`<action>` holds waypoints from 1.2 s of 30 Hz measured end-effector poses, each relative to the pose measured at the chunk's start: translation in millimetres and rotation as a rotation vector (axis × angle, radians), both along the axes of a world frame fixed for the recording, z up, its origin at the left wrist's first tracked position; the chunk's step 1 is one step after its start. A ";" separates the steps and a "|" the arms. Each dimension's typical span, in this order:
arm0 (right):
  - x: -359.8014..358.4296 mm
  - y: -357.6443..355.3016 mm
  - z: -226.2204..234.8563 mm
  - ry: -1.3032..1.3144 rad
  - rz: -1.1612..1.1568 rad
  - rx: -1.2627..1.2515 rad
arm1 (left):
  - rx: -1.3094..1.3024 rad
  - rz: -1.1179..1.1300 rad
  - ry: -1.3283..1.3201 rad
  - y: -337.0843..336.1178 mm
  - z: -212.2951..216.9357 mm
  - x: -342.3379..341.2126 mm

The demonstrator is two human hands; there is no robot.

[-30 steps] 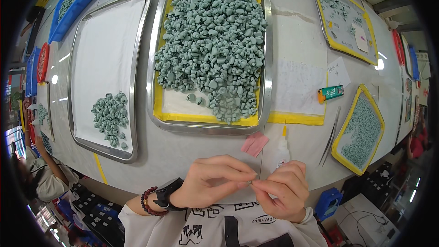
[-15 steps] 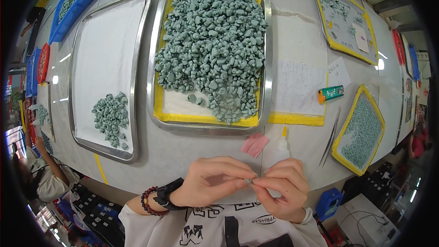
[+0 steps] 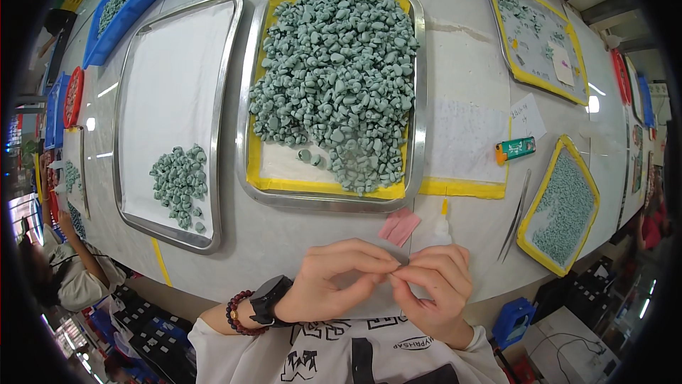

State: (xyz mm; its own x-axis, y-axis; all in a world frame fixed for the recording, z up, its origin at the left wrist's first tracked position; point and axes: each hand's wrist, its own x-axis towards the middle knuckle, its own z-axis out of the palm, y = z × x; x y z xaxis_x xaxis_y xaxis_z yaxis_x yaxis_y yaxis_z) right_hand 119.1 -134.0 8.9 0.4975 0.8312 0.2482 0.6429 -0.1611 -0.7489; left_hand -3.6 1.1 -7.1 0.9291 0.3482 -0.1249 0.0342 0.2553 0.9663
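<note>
The handwork looked far from finished: a large heap of green pieces (image 3: 337,78) covered most of the metal tray (image 3: 327,203) at upper centre, against a small pile (image 3: 179,179) at left. At lower centre the left hand (image 3: 332,281) and right hand (image 3: 439,286) met, fingertips pinched, anything between them hidden

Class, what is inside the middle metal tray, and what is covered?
The middle metal tray holds a heap of greenish pieces on a yellow-edged pale liner. Bare liner shows at lower left; the heap hides most of the rest and its bottom layers.
</note>
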 end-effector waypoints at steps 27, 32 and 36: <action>22.5 -39.0 -9.8 -0.124 0.165 0.094 | 1.273 0.206 0.481 83.4 4.2 26.5; 19.1 -48.7 -21.6 0.132 0.059 0.577 | 1.172 0.316 0.356 65.0 34.2 20.7; 25.1 -26.6 -9.0 0.192 0.111 0.564 | 0.149 0.049 0.103 31.5 40.6 3.0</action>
